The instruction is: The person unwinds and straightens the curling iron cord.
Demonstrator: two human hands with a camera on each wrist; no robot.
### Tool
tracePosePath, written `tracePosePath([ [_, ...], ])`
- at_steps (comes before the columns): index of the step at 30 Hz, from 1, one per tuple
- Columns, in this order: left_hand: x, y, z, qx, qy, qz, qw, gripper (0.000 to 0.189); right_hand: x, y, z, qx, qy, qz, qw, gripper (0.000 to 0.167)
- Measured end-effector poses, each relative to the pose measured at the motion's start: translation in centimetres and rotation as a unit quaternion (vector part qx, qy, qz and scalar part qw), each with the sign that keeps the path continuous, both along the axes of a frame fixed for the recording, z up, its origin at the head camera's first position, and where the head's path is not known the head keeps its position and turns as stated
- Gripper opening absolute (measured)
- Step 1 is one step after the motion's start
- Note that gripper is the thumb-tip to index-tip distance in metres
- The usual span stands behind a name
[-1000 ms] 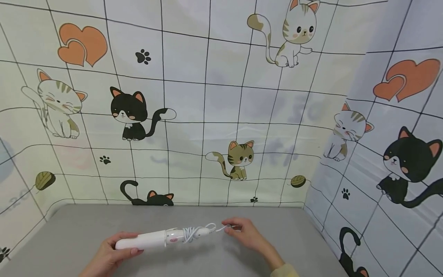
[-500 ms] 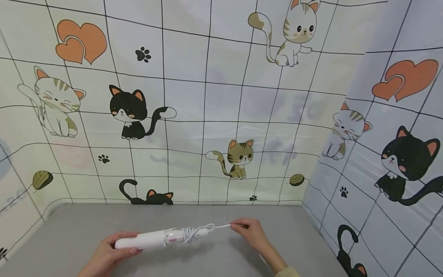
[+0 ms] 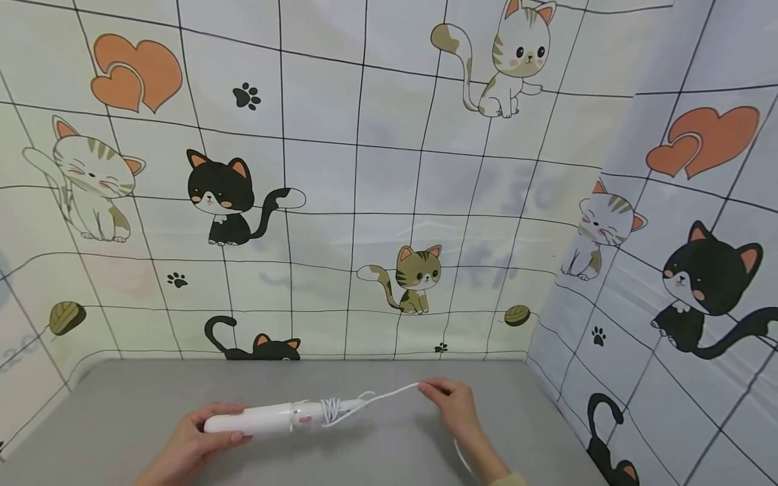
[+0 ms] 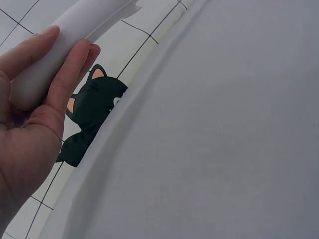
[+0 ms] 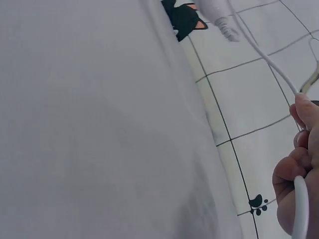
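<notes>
A white wand-shaped appliance [image 3: 267, 418] lies level just above the grey table [image 3: 109, 405], with a white cord [image 3: 389, 393] coiled round its right end. My left hand [image 3: 191, 439] grips the appliance's left end; the left wrist view shows the fingers [image 4: 70, 74] curled round the white body [image 4: 75, 35]. My right hand [image 3: 452, 403] pinches the cord to the right of the appliance and holds it taut. In the right wrist view the cord [image 5: 264, 55] runs from the appliance's end [image 5: 217, 12] to my fingertips [image 5: 305, 107] and on through the palm.
A cloth printed with cats, hearts and paw marks [image 3: 365, 202] hangs behind the table and along its right side [image 3: 668, 270]. Loose cord [image 3: 463, 460] trails below my right wrist.
My right hand has moved right and slightly up, drawing out a longer stretch of cord from the coil. The left hand and the appliance have stayed nearly still.
</notes>
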State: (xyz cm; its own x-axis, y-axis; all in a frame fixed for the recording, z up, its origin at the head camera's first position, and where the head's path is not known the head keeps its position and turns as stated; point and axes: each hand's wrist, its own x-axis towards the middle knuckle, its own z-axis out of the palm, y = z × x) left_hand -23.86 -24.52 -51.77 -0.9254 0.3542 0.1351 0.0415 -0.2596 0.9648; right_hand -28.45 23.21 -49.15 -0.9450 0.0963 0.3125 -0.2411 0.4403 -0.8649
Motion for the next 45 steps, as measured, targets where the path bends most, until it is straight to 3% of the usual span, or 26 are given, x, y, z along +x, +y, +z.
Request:
tracePosePath([
  [4, 0.0, -0.6, -0.4, 0.03, 0.011, 0.004, 0.9995, 0.046, 0.6, 1.1, 0.2, -0.016, 0.0, -0.015, 0.9998, 0.016],
  [8, 0.1, -1.4, -0.5, 0.055, 0.016, -0.012, 0.9983, 0.047, 0.6, 2.3, 0.0, -0.005, -0.026, 0.001, 0.9996, 0.014],
  [14, 0.0, -1.7, -0.3, 0.056, 0.034, -0.029, 0.9974, 0.048, 0.7, 2.8, -0.3, 0.008, -0.076, 0.112, 0.9908, 0.022],
  [17, 0.0, -1.6, -0.2, 0.074, 0.054, -0.038, 0.9951, 0.05, 0.7, 2.6, -0.3, 0.008, -0.071, 0.152, 0.9859, 0.023],
  [20, 0.0, -1.4, -0.2, 0.089, 0.064, -0.046, 0.9929, 0.051, 0.8, 2.4, -0.2, 0.025, -0.047, 0.162, 0.9854, 0.022],
  [28, -0.1, -1.3, 0.1, 0.09, 0.066, -0.05, 0.9925, 0.051, 0.4, 0.7, 0.2, 0.063, -0.016, 0.184, 0.9808, 0.033],
  [37, -0.1, -1.5, -0.2, 0.09, 0.057, -0.055, 0.9928, 0.051, -0.1, -2.4, -0.1, 0.039, -0.034, 0.217, 0.9747, 0.044],
  [41, -0.1, -1.5, -0.2, 0.098, 0.061, -0.066, 0.9911, 0.052, -0.2, -3.5, -0.3, 0.012, -0.041, 0.253, 0.9664, 0.052],
  [45, -0.1, -1.4, -0.1, 0.105, 0.069, -0.07, 0.9896, 0.052, -0.3, -4.4, -0.5, 0.016, -0.052, 0.277, 0.9594, 0.055],
])
